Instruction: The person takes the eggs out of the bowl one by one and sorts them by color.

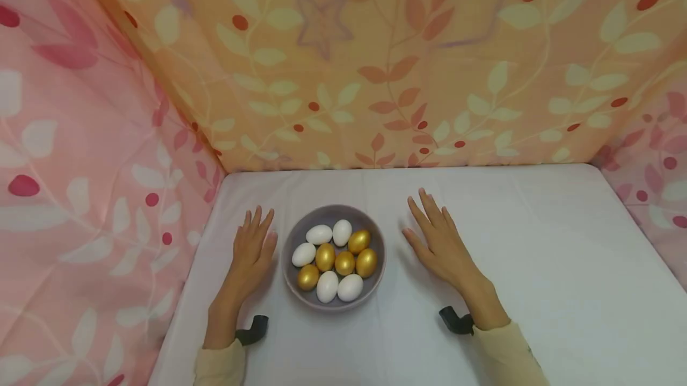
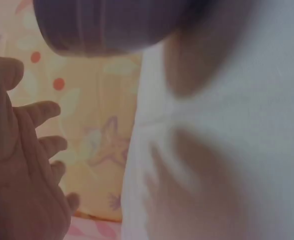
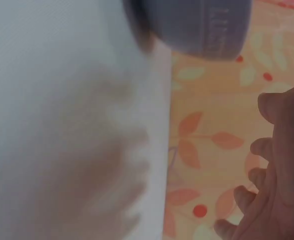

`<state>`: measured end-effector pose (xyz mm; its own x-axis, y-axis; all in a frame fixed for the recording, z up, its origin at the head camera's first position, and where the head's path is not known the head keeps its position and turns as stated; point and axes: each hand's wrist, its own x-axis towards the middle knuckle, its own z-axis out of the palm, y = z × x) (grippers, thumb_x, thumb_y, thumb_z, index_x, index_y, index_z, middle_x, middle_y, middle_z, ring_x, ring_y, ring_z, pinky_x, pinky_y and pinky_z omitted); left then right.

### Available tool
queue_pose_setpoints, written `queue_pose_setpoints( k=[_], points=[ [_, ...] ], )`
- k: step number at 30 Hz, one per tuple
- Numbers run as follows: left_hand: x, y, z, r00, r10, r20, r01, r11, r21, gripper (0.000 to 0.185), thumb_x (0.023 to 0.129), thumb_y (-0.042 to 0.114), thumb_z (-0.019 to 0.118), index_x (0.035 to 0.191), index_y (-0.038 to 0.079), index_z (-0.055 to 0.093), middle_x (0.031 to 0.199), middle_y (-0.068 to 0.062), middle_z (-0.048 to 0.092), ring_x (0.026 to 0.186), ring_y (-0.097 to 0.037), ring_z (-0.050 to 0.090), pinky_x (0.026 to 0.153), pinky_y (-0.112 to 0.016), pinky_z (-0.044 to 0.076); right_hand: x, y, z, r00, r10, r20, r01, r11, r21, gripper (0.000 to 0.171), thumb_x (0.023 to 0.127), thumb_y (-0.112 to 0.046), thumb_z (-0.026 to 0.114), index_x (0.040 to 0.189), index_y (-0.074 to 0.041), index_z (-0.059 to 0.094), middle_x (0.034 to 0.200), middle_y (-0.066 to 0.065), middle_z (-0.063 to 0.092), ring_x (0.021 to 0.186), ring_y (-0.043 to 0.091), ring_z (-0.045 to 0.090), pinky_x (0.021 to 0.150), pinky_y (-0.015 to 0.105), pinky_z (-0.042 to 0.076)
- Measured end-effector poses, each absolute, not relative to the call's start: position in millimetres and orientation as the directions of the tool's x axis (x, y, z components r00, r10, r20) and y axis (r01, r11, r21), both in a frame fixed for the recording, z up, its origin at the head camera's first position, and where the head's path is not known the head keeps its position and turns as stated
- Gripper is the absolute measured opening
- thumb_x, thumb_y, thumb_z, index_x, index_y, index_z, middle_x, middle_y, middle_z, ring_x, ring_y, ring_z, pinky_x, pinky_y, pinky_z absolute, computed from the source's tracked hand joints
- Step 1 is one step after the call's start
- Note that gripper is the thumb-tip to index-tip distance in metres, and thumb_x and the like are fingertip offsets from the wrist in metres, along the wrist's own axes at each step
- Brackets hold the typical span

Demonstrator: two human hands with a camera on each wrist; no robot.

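A round grey-purple bowl point(image 1: 288, 281) stands on the white-covered table, with several white eggs point(image 1: 327, 286) and several gold eggs point(image 1: 367, 262) lying in it. Just left of the bowl is my left hand point(image 1: 251, 255), fingers extended and holding nothing. My right hand point(image 1: 442, 249) is to the right of the bowl, a wider gap away, its fingers spread and straight. In the left wrist view the bowl's outer side point(image 2: 101, 25) shows at the top, beside the hand point(image 2: 21, 150). The right wrist view has the bowl point(image 3: 202, 27) with raised lettering, and the hand point(image 3: 272, 180) at lower right.
White cloth covers the table point(image 1: 537, 255). Behind it hangs an orange leaf-patterned curtain point(image 1: 376, 76), with a pink patterned curtain point(image 1: 96, 195) along the left and another at the right edge. Black curved pieces point(image 1: 253, 331) stick out at both wrists.
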<state>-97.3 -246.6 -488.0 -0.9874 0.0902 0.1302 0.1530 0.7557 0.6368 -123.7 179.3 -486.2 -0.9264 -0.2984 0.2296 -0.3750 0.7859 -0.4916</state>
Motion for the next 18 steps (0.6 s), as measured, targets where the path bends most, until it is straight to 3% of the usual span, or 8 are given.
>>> queue_pose_setpoints(
  k=[3,7,10,14,18],
  points=[
    [-96.1,-242.8,-484.4,-0.988,0.132,0.078,0.145,0.641,0.754,0.059,0.112,0.040,0.049,0.166,0.021,0.036,0.170,-0.016,0.039,0.160,-0.041,0.032,0.125,-0.069,0.024,-124.1,170.7,-474.3,-0.906,-0.346,0.245,-0.424,0.728,-0.539,0.072,0.106,-0.042,0.062,0.168,-0.022,0.032,0.179,0.006,0.019,0.163,0.037,0.026,0.126,0.063,0.030],
    [-96.1,-237.6,-479.4,-0.980,0.200,0.010,0.115,0.523,0.845,0.055,0.110,0.034,0.057,0.161,0.020,0.043,0.155,-0.013,0.056,0.142,-0.037,0.056,0.112,-0.058,0.050,-127.3,158.9,-459.8,-0.858,-0.421,0.294,-0.512,0.664,-0.545,0.066,0.102,-0.031,0.071,0.161,-0.016,0.046,0.173,0.014,0.031,0.151,0.039,0.047,0.113,0.059,0.049],
    [-96.8,-236.4,-477.5,-0.967,0.253,-0.016,0.102,0.445,0.890,0.052,0.109,0.029,0.059,0.158,0.018,0.047,0.157,-0.012,0.055,0.140,-0.037,0.058,0.105,-0.043,0.057,-132.2,149.3,-447.7,-0.820,-0.468,0.330,-0.572,0.638,-0.516,0.057,0.099,-0.024,0.075,0.151,-0.009,0.057,0.163,0.017,0.044,0.141,0.038,0.056,0.106,0.055,0.055],
    [-96.0,-238.6,-477.2,-0.950,0.310,-0.038,0.071,0.332,0.941,0.051,0.109,0.021,0.060,0.158,0.017,0.047,0.159,-0.015,0.051,0.140,-0.042,0.056,0.097,-0.025,0.057,-138.1,138.1,-429.8,-0.795,-0.524,0.306,-0.600,0.603,-0.526,0.050,0.099,-0.023,0.076,0.144,-0.008,0.063,0.150,0.014,0.057,0.138,0.034,0.059,0.107,0.052,0.055],
    [-95.6,-240.5,-479.0,-0.938,0.346,-0.026,0.078,0.283,0.956,0.056,0.106,0.013,0.063,0.159,0.014,0.045,0.163,-0.016,0.045,0.146,-0.045,0.049,0.101,-0.018,0.051,-143.7,128.1,-416.5,-0.768,-0.599,0.228,-0.600,0.545,-0.586,0.047,0.099,-0.020,0.076,0.143,-0.008,0.064,0.144,0.011,0.060,0.126,0.031,0.066,0.103,0.049,0.058]
  ],
)
